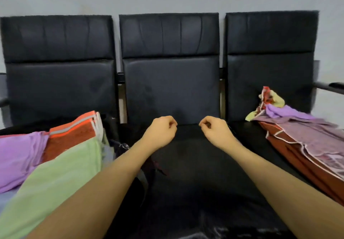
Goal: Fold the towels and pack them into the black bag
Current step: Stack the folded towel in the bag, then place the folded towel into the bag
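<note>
Both arms reach forward over the middle seat (pixel 186 155), left hand (pixel 161 130) and right hand (pixel 216 130) clenched on nothing, folded towels (pixel 61 157) pointing far-right.

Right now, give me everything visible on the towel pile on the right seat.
The towel pile lies loose and unfolded on the right chair seat. A rust-red towel with pale edging sits at the bottom, a mauve one is draped over it, a brighter purple one is crumpled above, and yellow and red-patterned cloth is bunched at the back. The fabric looks like soft terry. Neither hand touches it.
</note>
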The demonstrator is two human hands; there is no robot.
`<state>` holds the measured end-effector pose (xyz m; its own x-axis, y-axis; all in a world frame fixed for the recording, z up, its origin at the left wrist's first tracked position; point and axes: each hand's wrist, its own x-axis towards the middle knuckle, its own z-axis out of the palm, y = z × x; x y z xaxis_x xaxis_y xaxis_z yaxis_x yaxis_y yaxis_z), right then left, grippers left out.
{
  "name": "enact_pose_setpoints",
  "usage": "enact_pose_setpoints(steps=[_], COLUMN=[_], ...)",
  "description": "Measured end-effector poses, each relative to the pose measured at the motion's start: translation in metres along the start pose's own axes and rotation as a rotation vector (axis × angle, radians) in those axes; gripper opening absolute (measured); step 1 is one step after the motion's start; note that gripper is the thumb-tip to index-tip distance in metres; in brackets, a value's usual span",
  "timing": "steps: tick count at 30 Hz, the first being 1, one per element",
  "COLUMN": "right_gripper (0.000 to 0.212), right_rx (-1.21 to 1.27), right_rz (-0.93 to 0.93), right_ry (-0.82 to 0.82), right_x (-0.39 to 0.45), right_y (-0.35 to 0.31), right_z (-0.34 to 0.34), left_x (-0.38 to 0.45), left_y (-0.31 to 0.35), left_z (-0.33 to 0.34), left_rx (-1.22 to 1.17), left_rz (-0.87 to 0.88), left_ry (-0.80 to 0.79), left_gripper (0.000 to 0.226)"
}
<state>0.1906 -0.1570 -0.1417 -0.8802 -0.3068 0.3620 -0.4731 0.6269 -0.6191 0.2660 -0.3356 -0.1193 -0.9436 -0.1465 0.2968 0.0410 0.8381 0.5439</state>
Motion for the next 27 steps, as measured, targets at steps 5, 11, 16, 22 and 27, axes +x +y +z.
enact_pose_setpoints(steps=[5, 11, 16, 22, 27], right_gripper=[0.014, 0.015, 0.025, 0.042, 0.013], right_rx=[-0.004, -0.134, -0.289, -0.581, -0.38], right_rz=[0.18, 0.38, 0.494, 0.545, 0.417], right_ry=[0.158, 0.278, 0.287, 0.116, 0.298], right_x=[0.009, 0.012, 0.001, -0.006, 0.005], right_y=[0.103, 0.226, 0.287, 0.313, 0.295], right_z=[-0.052, -0.103, -0.118, -0.112, -0.111], left_x=[0.049, 0.095, 0.123, 0.141, 0.142], left_y=[0.064, 0.14, 0.188, 0.201, 0.193], left_z=[0.092, 0.196, 0.275, 0.332, 0.338], left_rx=[-0.103, -0.181, -0.15, 0.099, 0.043], left_rz=[0.064, 0.138, 0.225, 0.293, 0.286], left_ry=[-0.129, -0.329, -0.391, -0.503, -0.508], left_gripper=[0.023, 0.025, 0.028, 0.059, 0.072])
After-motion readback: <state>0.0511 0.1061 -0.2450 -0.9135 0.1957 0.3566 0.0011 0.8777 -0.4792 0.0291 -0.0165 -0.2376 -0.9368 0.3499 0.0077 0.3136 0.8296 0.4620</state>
